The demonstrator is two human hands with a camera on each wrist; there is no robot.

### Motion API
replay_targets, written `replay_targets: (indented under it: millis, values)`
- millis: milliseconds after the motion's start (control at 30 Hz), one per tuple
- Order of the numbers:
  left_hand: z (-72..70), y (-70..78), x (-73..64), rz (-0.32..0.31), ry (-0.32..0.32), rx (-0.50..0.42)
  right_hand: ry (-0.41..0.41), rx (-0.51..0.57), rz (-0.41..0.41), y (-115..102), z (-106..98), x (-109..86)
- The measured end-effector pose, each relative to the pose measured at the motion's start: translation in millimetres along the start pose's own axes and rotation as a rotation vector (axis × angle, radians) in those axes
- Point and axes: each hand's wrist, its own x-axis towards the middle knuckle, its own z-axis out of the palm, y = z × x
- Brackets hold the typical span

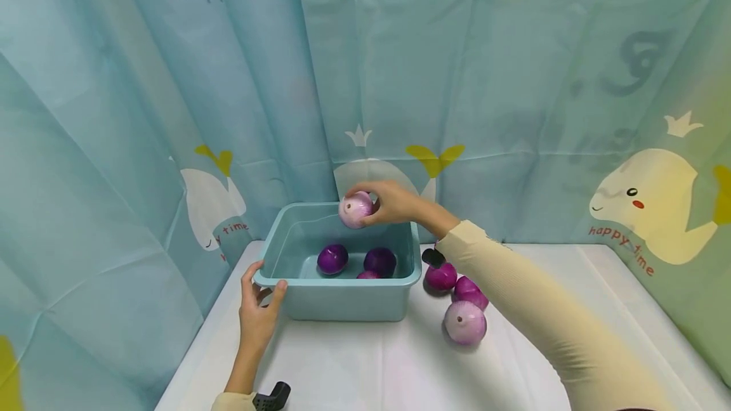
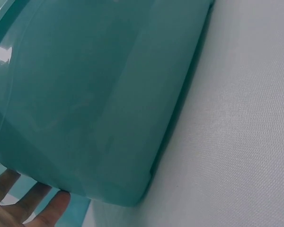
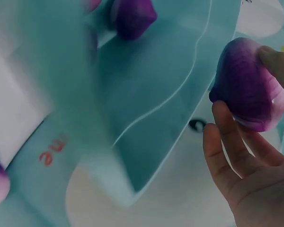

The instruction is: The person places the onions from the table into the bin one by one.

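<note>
A purple-and-white onion [image 1: 355, 210] is held by my right hand [image 1: 388, 203], thumb and fingers around its sides, above the back of a blue plastic bin [image 1: 348, 301]. The right wrist view shows the same onion [image 3: 248, 85] between thumb and fingertips. At the bin's front left corner my left hand [image 1: 258, 316] grips the rim, thumb at the front and fingers along the left side. Inside the bin lie a dark purple onion [image 1: 332, 259], another dark one [image 1: 380, 262] and a pinker one [image 1: 368, 275], partly hidden by the front wall.
Right of the bin, on the white table [image 1: 342, 360], sit a pale onion [image 1: 465, 323] and magenta onions [image 1: 441, 276], partly behind my right sleeve [image 1: 531, 297]. A blue printed curtain [image 1: 491, 81] hangs close behind the bin.
</note>
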Motion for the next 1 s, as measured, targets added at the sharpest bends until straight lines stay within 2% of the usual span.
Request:
replay_targets:
  millis: [167, 333, 700, 1000]
  values:
    - [0.8, -0.1, 1.7, 0.013, 0.002, -0.001, -0.062, -0.053, 0.018, -12.7, 10.0, 15.5]
    - [1.2, 0.8, 0.8, 0.016, -0.002, -0.004, -0.096, -0.057, 0.032, -16.3, 17.6, 23.7]
    - [1.0, 1.1, -0.3, 0.013, -0.003, -0.016, -0.14, -0.085, 0.04, -13.7, 25.3, 28.0]
    - [1.6, -0.4, 1.3, 0.014, 0.008, -0.019, -0.214, -0.097, 0.142, -10.3, 27.6, 27.2]
